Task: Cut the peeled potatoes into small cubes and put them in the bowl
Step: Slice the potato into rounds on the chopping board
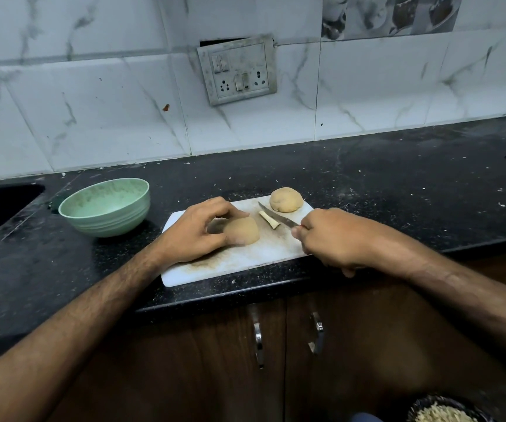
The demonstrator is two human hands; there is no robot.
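Your left hand clamps a tan peeled potato piece against the white rectangular plastic cutting board. Your right hand is clenched around a small steel-bladed knife, blade tip over a thin pale potato slice. A second rounded tan potato sits at the board's far corner. The pale green ribbed bowl stands left of the board on the black speckled countertop.

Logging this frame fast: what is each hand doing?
Left hand: closed on potato.
Right hand: closed on knife.
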